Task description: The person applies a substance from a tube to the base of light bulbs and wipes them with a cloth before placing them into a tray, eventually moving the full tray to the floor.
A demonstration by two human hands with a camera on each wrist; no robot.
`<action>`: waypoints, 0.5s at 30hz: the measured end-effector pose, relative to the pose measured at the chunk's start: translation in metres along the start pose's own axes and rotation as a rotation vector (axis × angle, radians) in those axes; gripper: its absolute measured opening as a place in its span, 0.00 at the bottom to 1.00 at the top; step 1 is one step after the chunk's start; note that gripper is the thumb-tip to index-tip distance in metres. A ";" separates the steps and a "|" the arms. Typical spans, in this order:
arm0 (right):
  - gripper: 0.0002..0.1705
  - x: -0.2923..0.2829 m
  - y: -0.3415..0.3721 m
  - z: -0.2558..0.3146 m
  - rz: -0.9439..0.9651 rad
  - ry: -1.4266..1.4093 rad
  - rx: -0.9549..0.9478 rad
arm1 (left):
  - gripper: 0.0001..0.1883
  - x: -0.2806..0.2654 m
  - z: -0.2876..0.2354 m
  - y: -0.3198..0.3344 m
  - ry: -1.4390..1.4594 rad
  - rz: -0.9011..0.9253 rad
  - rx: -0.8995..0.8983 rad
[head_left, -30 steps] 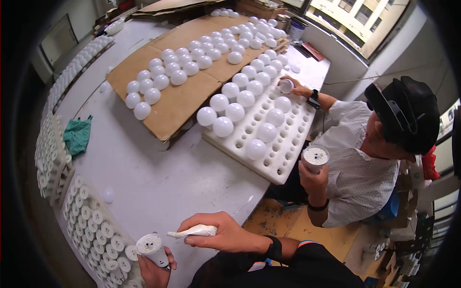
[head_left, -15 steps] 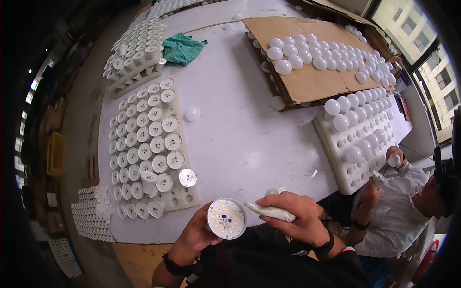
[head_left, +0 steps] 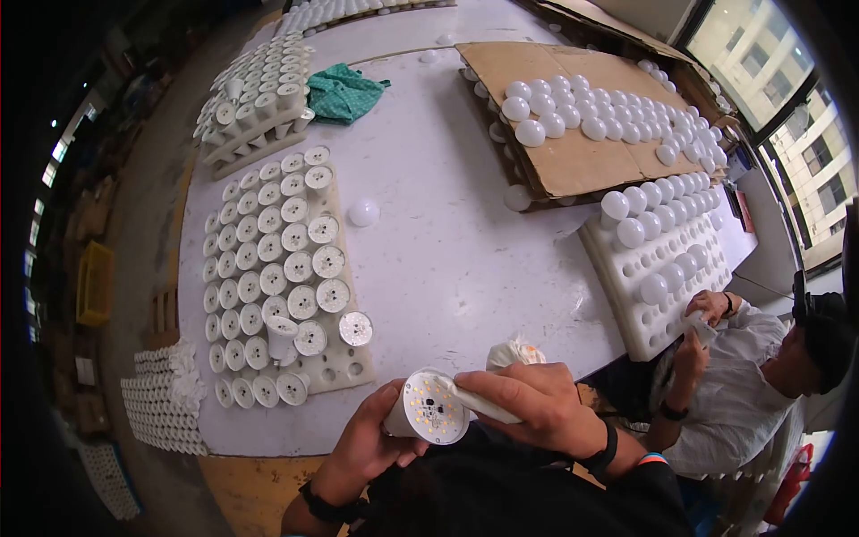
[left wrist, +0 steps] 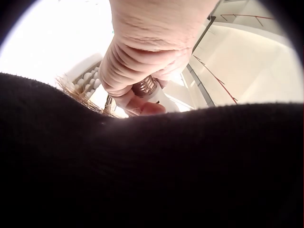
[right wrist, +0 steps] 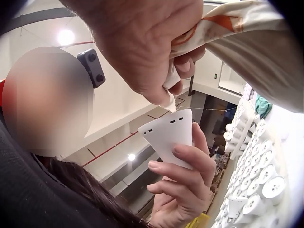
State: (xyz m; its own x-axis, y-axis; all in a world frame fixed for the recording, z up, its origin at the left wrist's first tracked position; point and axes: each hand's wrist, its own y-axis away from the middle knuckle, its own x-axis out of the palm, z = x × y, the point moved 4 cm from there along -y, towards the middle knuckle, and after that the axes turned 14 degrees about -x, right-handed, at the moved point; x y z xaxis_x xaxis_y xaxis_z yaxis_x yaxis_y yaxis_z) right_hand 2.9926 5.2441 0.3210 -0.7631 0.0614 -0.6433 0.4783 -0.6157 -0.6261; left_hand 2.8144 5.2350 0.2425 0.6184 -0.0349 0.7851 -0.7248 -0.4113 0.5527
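Observation:
An LED bulb base without its dome (head_left: pixel 436 408) sits in my left hand (head_left: pixel 365 440), its round chip board facing up in the head view. My left fingers wrap its white tapered body, and its metal screw cap (left wrist: pixel 145 87) shows below the hand in the left wrist view. With my right hand (head_left: pixel 557 413) I squeeze a white plastic bag (head_left: pixel 516 352) drawn to a narrow tip. That tip is right at the rim of the bulb base. In the right wrist view the bag (right wrist: pixel 256 16) bulges out above the hand.
A foam tray (head_left: pixel 335 374) of upright bulb bases stands at left, a loose white dome (head_left: pixel 363 212) beside it. A green cloth (head_left: pixel 344 93) lies behind. Domes cover a cardboard sheet (head_left: pixel 564 161). At right another person (head_left: pixel 725 385) works by a holed foam block (head_left: pixel 640 259).
The view has swung left from the domes to the tray of bulb bases. My right hand has brought the bag's tip over to the bulb base's rim. The other person's hands have come together.

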 end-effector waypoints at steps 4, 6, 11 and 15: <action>0.29 0.000 -0.001 0.001 0.015 0.009 -0.008 | 0.27 0.001 0.000 0.002 -0.024 0.022 0.014; 0.29 0.000 -0.002 0.002 0.013 0.007 -0.024 | 0.27 0.002 -0.001 0.003 -0.040 0.011 0.018; 0.28 0.000 -0.002 0.002 0.018 0.021 -0.021 | 0.27 0.009 -0.004 0.004 -0.096 0.003 0.023; 0.27 -0.002 -0.002 0.002 0.007 0.045 -0.023 | 0.27 0.012 -0.005 0.004 -0.175 -0.028 0.036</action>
State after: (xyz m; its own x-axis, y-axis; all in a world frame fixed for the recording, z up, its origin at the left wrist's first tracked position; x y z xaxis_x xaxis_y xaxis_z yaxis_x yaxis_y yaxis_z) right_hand 2.9922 5.2434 0.3244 -0.7400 0.0928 -0.6662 0.4933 -0.5985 -0.6313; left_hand 2.8175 5.2380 0.2553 0.6838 -0.1799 0.7071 -0.6973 -0.4466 0.5607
